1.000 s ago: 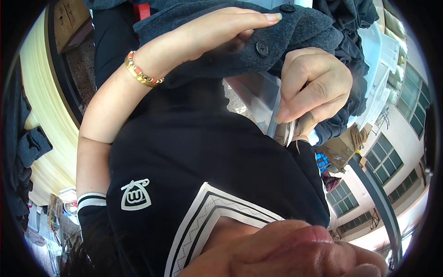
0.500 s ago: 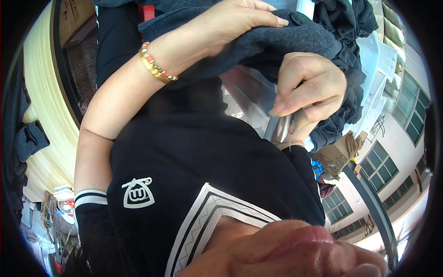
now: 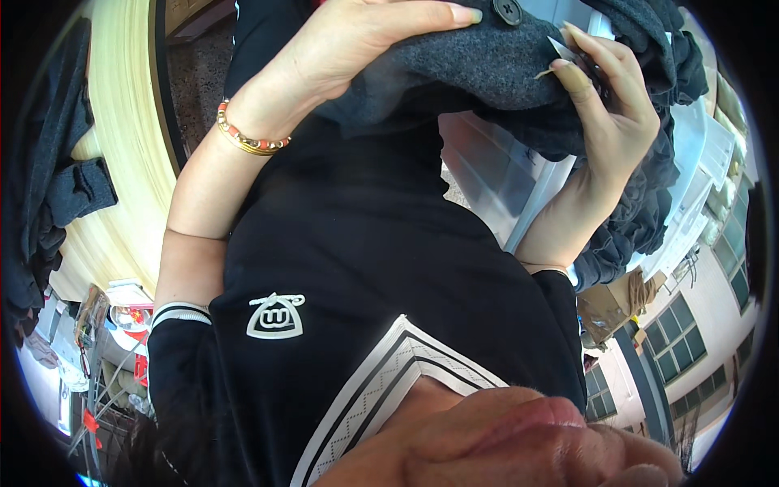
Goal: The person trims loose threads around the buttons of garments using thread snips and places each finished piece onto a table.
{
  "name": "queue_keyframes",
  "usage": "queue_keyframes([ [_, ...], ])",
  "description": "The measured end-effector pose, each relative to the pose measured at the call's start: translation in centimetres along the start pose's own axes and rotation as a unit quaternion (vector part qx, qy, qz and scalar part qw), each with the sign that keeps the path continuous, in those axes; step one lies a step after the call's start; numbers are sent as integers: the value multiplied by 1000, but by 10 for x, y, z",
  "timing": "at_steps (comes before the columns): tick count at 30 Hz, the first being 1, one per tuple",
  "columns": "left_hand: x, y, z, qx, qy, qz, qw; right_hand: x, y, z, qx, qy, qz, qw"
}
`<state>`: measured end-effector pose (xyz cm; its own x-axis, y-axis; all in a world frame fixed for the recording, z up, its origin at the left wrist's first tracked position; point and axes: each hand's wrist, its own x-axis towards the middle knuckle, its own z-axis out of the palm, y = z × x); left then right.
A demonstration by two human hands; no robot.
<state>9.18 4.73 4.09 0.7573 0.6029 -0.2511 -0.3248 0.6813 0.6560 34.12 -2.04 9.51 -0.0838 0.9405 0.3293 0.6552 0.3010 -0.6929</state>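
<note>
From my head camera I look down on the work, and I find the grey cloth at the far side, in the middle, stretched between the two hands. My left hand comes from the left and is closed on this cloth; its thumb lies flat along the top of it and points to the right, while the other fingers are mostly hidden from me. Just beyond the thumb tip, a round black button sits on the cloth. My right hand is at the right end of the cloth, and its grip is closed around a small metal tool, with the pointed blade showing between the fingers and the tip directed to the left. If the tip touches the cloth, I cannot tell. A short pale thread stands out at the tip of the right thumb. On the left wrist I see a bracelet with orange and gold parts. Below the cloth, on the near side, there is a clear plastic bin, and to the right of it a heap of dark clothes. At the left, a pale surface carries a dark folded piece at its outer side. Well apart, to the right, I notice a building with windows.
</note>
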Motion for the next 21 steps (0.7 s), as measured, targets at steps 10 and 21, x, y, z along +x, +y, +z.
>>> queue_keyframes([
  [10,8,-17,-3,51,-39,26,998,1,-3,6,-22,-41,-16,999],
  [21,9,-19,0,73,-56,44,995,2,2,5,4,-68,-38,997],
])
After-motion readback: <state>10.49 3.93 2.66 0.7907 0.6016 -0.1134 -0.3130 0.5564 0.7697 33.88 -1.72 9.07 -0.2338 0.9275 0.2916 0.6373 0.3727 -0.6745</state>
